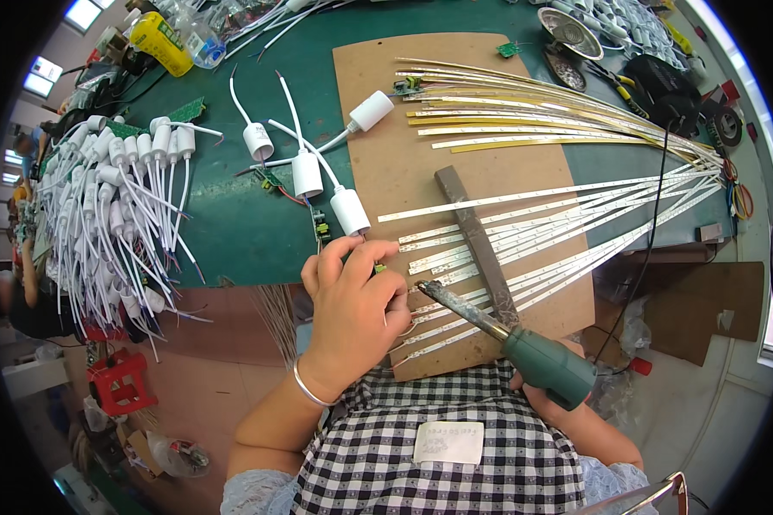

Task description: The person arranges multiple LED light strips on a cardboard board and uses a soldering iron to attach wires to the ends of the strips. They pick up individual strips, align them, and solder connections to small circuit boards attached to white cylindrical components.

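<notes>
My left hand (356, 300), a metal bangle on its wrist, is closed with the fingertips pinched on a small circuit board (380, 269), mostly hidden by the fingers. Just beyond the fingertips lies a white cylindrical cap (349, 210) with a white cable. In my right hand (550, 395) is a soldering iron with a green handle (548, 365); its dark tip (423, 286) points toward my left hand, over the ends of white LED strips (455, 257). A brown bar (477, 245) lies across those strips. Two more caps, one upright (306, 174), stand near the left hand.
A brown board (369, 77) carries the strips, with yellowish strips (489, 116) farther back. Many white caps with cables (120, 189) are heaped at left. A yellow bottle (159, 43) stands back left; a metal dish (569, 33) and pliers (623, 90) lie back right. A black cord (659, 206) crosses the right side.
</notes>
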Available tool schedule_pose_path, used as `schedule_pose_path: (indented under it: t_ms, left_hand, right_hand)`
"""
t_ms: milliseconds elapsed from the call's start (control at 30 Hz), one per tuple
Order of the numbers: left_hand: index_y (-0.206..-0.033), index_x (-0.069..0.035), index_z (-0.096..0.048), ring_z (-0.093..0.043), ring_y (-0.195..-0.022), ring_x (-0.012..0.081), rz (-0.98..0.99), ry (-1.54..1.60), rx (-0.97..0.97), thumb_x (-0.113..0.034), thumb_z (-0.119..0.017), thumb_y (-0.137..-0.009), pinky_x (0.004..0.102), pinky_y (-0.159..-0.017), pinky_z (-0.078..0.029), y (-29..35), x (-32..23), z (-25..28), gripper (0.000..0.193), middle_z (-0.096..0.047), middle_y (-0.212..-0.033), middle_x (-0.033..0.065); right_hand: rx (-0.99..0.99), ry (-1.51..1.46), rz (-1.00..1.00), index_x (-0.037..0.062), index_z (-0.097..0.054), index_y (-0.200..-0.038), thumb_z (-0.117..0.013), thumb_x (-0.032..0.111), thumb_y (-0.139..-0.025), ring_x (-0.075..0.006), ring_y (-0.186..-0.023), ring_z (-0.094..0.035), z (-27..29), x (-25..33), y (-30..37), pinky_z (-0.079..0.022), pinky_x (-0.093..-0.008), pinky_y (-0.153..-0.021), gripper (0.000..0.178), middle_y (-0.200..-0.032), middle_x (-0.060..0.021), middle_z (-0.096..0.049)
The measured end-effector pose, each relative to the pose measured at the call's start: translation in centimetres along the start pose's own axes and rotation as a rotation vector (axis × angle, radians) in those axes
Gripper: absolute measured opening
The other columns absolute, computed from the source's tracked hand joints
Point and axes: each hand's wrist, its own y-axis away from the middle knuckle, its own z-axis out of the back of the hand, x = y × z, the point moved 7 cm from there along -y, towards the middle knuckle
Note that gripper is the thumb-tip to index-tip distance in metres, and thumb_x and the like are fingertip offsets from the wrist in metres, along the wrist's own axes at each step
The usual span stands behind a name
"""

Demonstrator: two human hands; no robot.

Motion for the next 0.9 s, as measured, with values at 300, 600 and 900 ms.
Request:
schedule_pose_path:
  t_ms: [300, 600, 900]
  left_hand:
    - [-0.071, -0.012, -0.06, -0.044, -0.114, 0.0296, 0.007, 0.049, 0.073, -0.005, -0.071, -0.062, 0.046, -0.099, -0.029, -0.5, 0.4, -0.2, 0.015, -0.058, -0.12, 0.0006]
    - [-0.069, -0.012, -0.064, -0.044, -0.112, 0.0283, -0.031, 0.033, 0.097, -0.007, -0.072, -0.063, 0.0475, -0.099, -0.029, -1.0, 0.2, 0.1, 0.011, -0.057, -0.12, -0.0003]
    - [-0.069, -0.012, -0.067, -0.043, -0.113, 0.0283, -0.047, 0.033, 0.147, -0.009, -0.073, -0.064, 0.0491, -0.102, -0.028, -1.4, 0.2, 0.2, 0.008, -0.057, -0.119, -0.0002]
  right_hand:
    - [0.046, -0.07, -0.053, -0.0007, -0.064, -0.096, -0.056, 0.012, -0.088, -0.0187, -0.058, -0.063, -0.2, -0.6, -0.2, -0.05, -0.0312, -0.06, 0.016, -0.062, -0.0035, -0.064]
    - [0.027, -0.157, -0.066, -0.0016, -0.064, -0.094, -0.056, 0.014, -0.09, -0.0169, -0.058, -0.063, -0.4, -0.9, 0.0, -0.051, -0.0298, -0.058, 0.017, -0.065, -0.0048, -0.063]
    - [0.045, -0.084, -0.081, -0.0034, -0.063, -0.094, -0.058, 0.011, -0.087, -0.0162, -0.059, -0.065, -0.7, -1.4, 1.0, -0.052, -0.0279, -0.056, 0.017, -0.068, -0.0068, -0.063]
